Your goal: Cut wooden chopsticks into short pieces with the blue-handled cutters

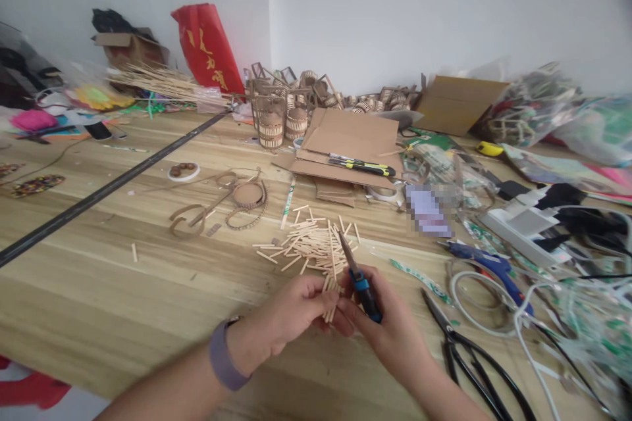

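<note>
My left hand (284,316) is closed around a small bundle of short wooden sticks (330,286), pinched between thumb and fingers. My right hand (392,329) wraps a utility knife (364,291) with a blue and black handle, its blade pointing up and away from me. The right fingertips also touch the bundle, close against the left fingers. One longer stick (332,250) rises out of the bundle. Just beyond both hands lies a loose pile of cut sticks (303,240) on the wooden table (162,302). Black-handled scissors (459,335) rest to the right.
A blue glue gun (488,263), white cables and a power strip (523,227) crowd the right. Flat cardboard (350,131) bears a yellow-black cutter (363,166). Small stick-sided buckets (271,128) stand behind. A long dark bar (113,187) crosses the left.
</note>
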The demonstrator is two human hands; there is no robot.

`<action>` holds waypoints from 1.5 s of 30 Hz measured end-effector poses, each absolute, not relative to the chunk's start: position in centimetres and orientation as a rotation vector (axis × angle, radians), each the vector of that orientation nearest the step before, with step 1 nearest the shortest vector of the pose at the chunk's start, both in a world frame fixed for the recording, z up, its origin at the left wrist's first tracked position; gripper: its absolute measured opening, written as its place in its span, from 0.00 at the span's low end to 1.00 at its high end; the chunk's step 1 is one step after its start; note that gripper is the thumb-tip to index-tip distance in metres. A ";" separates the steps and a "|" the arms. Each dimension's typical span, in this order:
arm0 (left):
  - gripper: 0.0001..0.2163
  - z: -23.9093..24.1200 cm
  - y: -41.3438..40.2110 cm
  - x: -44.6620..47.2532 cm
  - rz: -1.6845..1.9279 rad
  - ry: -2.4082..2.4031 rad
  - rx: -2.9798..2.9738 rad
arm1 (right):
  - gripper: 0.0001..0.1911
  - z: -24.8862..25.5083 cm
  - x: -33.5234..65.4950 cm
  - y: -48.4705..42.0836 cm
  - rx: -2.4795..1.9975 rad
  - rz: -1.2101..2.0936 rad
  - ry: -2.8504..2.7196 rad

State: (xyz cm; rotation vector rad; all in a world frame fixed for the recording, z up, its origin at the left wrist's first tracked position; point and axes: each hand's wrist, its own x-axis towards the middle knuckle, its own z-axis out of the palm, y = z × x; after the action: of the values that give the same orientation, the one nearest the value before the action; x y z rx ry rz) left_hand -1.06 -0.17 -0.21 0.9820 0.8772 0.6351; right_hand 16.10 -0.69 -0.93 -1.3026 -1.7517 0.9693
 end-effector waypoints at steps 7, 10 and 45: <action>0.17 -0.1 1.1 -2.9 0.765 1.106 1.315 | 0.08 -0.9 17.0 0.5 -1.481 0.732 -1.869; 0.15 0.5 1.5 -3.5 0.760 1.281 1.533 | 0.06 -1.1 16.8 1.4 -1.544 0.642 -1.958; 0.28 -0.8 -0.9 -1.2 0.496 0.763 1.146 | 0.13 -0.2 14.8 0.6 -1.311 1.051 -1.489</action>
State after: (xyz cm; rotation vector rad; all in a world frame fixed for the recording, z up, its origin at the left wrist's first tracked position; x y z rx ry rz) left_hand -1.18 -0.86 -0.84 1.1463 0.7630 0.4959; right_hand 14.80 0.64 -0.21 -1.3110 -1.4888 1.0507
